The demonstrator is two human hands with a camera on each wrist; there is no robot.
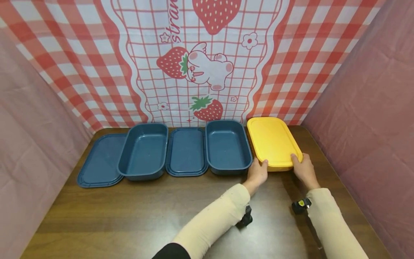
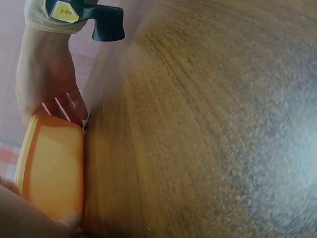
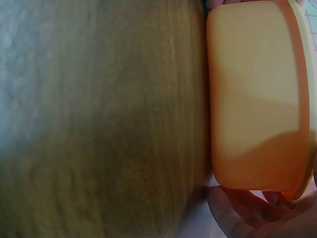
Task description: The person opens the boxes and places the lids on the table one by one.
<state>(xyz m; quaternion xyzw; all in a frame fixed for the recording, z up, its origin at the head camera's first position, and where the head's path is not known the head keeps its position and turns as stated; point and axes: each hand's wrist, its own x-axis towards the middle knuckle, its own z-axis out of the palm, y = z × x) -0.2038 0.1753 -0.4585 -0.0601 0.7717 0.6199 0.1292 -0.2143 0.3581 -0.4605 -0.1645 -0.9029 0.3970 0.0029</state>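
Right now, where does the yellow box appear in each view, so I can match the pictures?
Head: the yellow box is right of centre, at the row's right end.
Left wrist: lower left, partly behind the left hand.
Right wrist: right side, from near the top down past the middle.
Shared landmark: the right hand, at the box in all three.

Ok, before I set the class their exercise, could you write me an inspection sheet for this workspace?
Surface: wood-grain table, glare near the front.
Job's things: yellow box at the far right of the table, yellow lid on top; whether it is fully pressed down, cannot tell.
Clutter: nothing seen beyond two open blue boxes and two blue lids.
Hands: left hand and right hand grip the yellow box's near corners.
Cables: nothing seen for certain.
Surroundings: checked strawberry cloth behind, pink drapes either side.
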